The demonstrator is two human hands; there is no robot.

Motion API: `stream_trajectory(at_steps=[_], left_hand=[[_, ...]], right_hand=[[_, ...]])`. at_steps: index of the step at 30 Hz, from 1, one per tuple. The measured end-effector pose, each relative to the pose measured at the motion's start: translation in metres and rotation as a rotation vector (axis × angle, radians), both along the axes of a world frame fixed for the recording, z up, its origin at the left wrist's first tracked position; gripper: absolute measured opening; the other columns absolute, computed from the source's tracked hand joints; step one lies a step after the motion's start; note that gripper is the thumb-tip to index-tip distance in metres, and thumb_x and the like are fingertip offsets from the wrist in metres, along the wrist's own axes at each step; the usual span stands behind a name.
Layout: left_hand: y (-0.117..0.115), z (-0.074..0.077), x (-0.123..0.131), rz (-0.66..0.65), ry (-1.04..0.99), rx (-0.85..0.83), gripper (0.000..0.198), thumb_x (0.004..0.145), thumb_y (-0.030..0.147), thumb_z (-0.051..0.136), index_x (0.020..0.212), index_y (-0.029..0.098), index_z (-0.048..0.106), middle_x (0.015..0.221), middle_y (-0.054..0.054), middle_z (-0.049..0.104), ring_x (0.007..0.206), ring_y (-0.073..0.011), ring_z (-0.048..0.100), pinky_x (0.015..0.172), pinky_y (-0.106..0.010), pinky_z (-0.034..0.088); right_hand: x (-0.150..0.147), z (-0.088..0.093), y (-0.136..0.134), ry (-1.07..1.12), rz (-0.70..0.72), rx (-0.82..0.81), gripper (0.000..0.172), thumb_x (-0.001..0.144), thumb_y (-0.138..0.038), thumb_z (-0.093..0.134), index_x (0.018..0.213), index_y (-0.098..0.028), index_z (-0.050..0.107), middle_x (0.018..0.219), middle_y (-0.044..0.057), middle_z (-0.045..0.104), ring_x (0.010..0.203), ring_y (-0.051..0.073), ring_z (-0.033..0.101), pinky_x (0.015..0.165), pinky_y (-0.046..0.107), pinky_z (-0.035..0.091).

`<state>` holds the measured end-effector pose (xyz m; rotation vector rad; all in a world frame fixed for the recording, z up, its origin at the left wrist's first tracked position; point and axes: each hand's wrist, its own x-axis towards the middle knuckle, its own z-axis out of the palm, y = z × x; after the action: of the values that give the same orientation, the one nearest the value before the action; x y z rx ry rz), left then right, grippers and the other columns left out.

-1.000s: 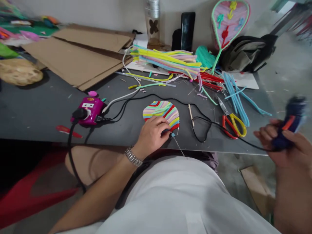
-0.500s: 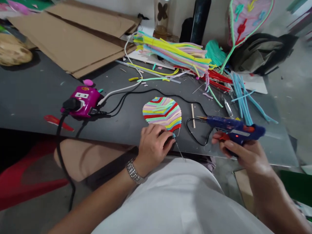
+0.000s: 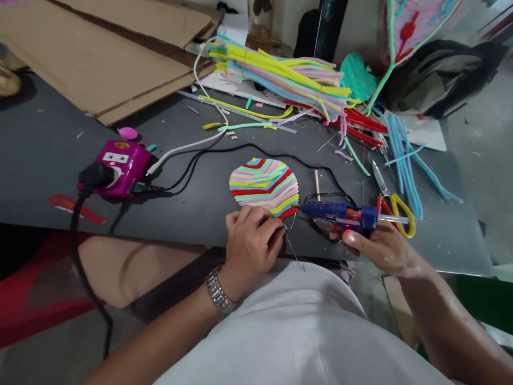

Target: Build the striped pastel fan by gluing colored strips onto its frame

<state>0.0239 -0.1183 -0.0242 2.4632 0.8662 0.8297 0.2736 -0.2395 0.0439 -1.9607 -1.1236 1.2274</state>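
Observation:
A round disc of bent, multicoloured strips lies on the grey tabletop. My left hand presses its lower edge, pinching a thin wire with a small blue tip at the rim. My right hand grips a blue hot glue gun with a translucent glue stick in its rear. The gun lies nearly level, its nozzle at the disc's right edge, just beside my left fingers. Any contact between the nozzle and the disc cannot be told.
Red-and-yellow scissors and blue strips lie right of the gun. A bundle of pastel strips and loose red ones sit behind. A magenta power strip feeds black cables across the table. Cardboard sheets lie back left.
The glue gun has swung in from the far right and now points at the disc's edge. My left hand has stayed on the disc, and the view has shifted slightly.

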Motion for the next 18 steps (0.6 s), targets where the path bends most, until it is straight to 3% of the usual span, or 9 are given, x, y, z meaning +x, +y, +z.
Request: stream_trajectory(at_steps=[5,12,18], left_hand=[[0.000,0.000,-0.003,-0.008,-0.035,0.011,0.004,0.098,0.024,0.071,0.097,0.022,0.074,0.092,-0.005,0.071,0.092,-0.0242,0.060,0.080,-0.043,0.038],[-0.003,-0.006,-0.026,-0.109,-0.203,0.063,0.017,0.095,0.012,0.072,0.108,0.023,0.071,0.101,-0.005,0.075,0.096,-0.0216,0.064,0.084,-0.040,0.050],[-0.004,-0.014,-0.032,-0.145,-0.218,0.123,0.026,0.094,0.009,0.071,0.115,0.023,0.070,0.106,-0.007,0.076,0.101,-0.0225,0.067,0.086,-0.039,0.055]], right_hand=[[0.004,0.010,0.015,-0.068,0.028,-0.088,0.073,0.076,-0.084,0.071,0.100,-0.017,0.086,0.081,0.009,0.076,0.061,0.018,0.055,0.053,0.031,0.048],[0.009,0.028,0.030,0.124,0.212,-0.051,0.048,0.088,-0.060,0.077,0.102,-0.015,0.080,0.081,0.003,0.070,0.058,0.010,0.045,0.053,0.024,0.039],[0.009,0.034,0.041,0.161,0.289,-0.105,0.044,0.093,-0.058,0.073,0.103,-0.015,0.078,0.084,0.001,0.067,0.061,0.009,0.040,0.056,0.024,0.036]])
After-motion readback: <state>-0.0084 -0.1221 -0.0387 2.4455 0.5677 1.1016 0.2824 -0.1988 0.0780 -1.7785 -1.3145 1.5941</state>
